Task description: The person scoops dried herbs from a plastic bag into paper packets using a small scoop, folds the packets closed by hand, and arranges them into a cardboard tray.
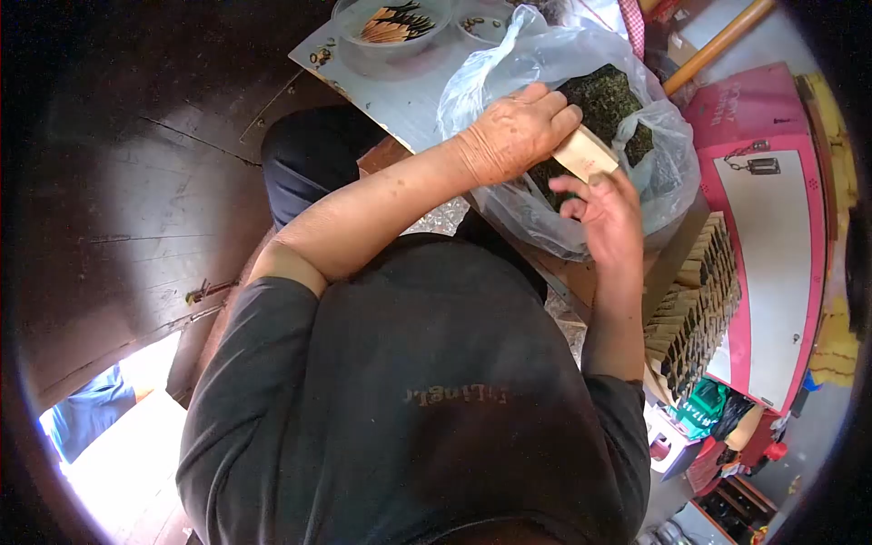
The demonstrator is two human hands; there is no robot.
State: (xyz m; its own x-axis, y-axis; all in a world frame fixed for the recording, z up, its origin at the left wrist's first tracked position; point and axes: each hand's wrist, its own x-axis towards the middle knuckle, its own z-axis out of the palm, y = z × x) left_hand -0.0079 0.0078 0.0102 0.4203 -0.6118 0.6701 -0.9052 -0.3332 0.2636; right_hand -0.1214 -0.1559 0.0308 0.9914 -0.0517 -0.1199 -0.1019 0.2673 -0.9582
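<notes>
The left hand (527, 132) has its fingers closed on one end of a flat, pale tan packet (584, 154), which sits tilted over the mouth of a clear plastic bag (668, 195) filled with dark green, crumbly material (604, 104). Small reddish marks show on the packet's face, too tiny to read. The right hand (609, 213) is partly open at the packet's lower end, its fingers loosely curled and apart; whether it grips the packet, I cannot tell. Faded lettering across the dark shirt (454, 336) seems to include "Ling", the rest being too worn. The pink cabinet (740, 104) carries faint lettering that I cannot make out, and the print on a green bag (701, 407) is likewise unclear. Stacked tan pieces (695, 304) stand beside the right forearm; a plastic bowl (350, 41) sits on the table (313, 59).
</notes>
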